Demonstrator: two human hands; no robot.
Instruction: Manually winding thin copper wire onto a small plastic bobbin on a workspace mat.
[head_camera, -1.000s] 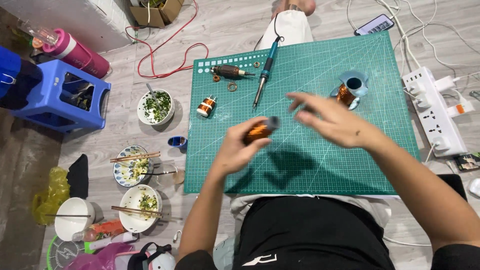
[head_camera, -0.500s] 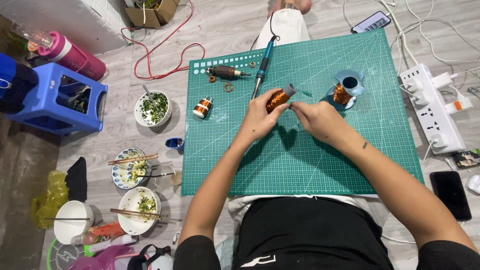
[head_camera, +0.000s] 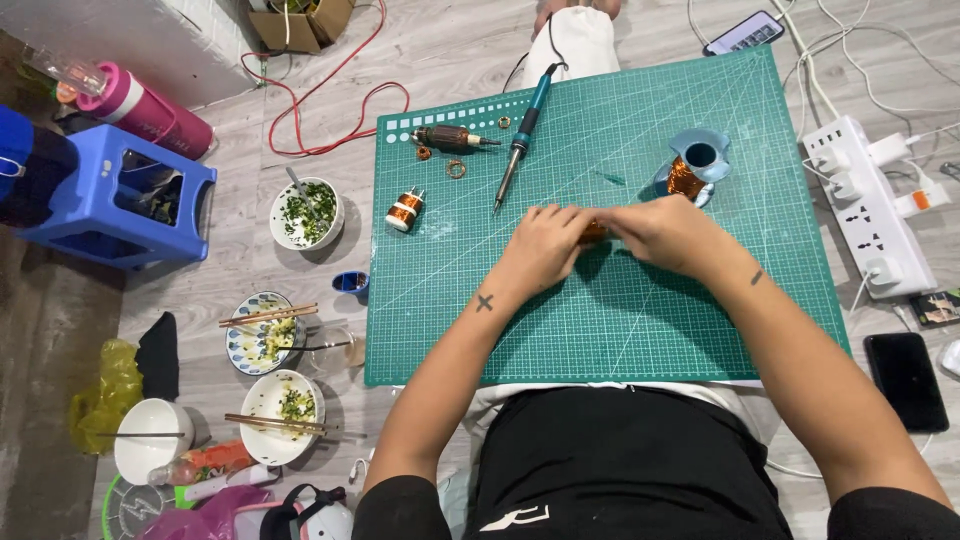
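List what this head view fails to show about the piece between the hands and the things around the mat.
- Copper-coloured piece: only a sliver shows between left hand and right hand; its shape is hidden by the fingers.
- Copper coil: partly hidden by the blue holder.
- Cardboard box: cut off by the top edge.
- Small rings on the green cutting mat: too small to identify.
- Dark phone: screen blank.

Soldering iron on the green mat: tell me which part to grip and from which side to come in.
Grip the soldering iron by its teal handle, the thicker upper half near the mat's far edge. It lies flat, with the thin metal tip pointing toward the person and the cord leaving the far end. Come from above, fingers closing across the handle; its right side has bare mat, while small copper rings lie to its left.
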